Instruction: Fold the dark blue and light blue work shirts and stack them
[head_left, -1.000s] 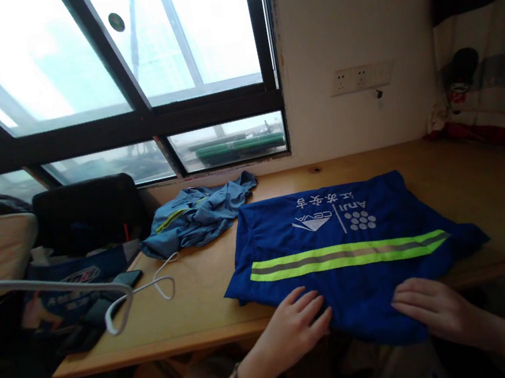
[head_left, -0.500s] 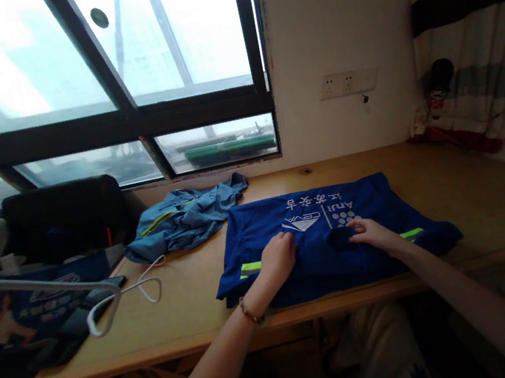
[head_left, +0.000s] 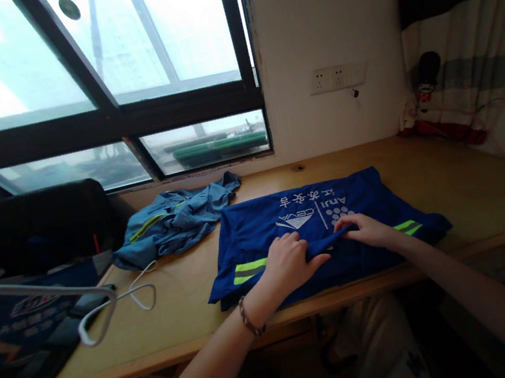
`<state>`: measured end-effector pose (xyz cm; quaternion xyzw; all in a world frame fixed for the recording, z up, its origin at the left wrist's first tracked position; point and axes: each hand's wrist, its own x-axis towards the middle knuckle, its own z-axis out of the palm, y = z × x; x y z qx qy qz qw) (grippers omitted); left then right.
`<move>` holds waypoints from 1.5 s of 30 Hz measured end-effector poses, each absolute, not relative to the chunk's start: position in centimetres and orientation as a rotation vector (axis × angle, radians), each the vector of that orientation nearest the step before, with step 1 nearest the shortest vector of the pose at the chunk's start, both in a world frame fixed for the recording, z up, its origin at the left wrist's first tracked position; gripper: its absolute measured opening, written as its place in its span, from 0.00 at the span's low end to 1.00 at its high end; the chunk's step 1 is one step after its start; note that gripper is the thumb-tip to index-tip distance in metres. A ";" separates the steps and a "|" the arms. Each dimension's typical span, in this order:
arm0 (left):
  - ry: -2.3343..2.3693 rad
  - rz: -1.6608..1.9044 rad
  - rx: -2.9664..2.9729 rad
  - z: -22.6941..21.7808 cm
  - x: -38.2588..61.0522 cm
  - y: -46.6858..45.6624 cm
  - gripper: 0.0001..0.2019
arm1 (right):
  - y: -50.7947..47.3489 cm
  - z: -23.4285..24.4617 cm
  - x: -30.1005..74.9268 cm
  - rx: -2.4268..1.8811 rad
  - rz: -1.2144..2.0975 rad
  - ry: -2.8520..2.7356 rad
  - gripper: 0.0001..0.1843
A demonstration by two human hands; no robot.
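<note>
A dark blue garment (head_left: 259,226) with white lettering and a yellow-grey reflective stripe lies spread on the wooden table (head_left: 474,184). Its near hem is folded up over the stripe, hiding the stripe's middle. My left hand (head_left: 291,261) rests on the folded edge left of centre, fingers curled and pinching the cloth. My right hand (head_left: 363,228) lies on the same fold just right of centre, fingers pressed onto the fabric and gripping its edge. The two hands are close together.
A crumpled light blue garment (head_left: 173,219) lies at the table's back left. A white hanger (head_left: 83,307) pokes over the left edge, above dark bags. A window and wall sockets (head_left: 335,77) are behind; a striped curtain (head_left: 460,38) hangs at right.
Both hands carried the garment's near hem up from the table edge and folded it over the reflective stripe. The view drifted slightly, so everything sits a little further left.
</note>
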<state>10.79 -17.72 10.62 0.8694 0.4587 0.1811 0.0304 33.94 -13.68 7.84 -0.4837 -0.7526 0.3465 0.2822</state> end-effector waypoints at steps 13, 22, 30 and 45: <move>1.139 0.801 1.977 7.9 9.5 -19.4 0.21 | -15.4 9.6 33.7 -1.185 1.563 -1.413 0.14; 1.215 0.738 1.806 8.4 9.4 -19.3 0.04 | -15.0 8.6 33.2 -1.058 1.611 -1.100 0.13; 0.887 0.892 0.498 9.4 8.3 -18.1 0.11 | -15.2 7.3 33.4 -1.103 1.622 -1.074 0.13; 0.850 0.861 0.700 9.3 8.3 -14.2 0.27 | -14.4 6.5 32.7 -1.406 0.584 -1.385 0.14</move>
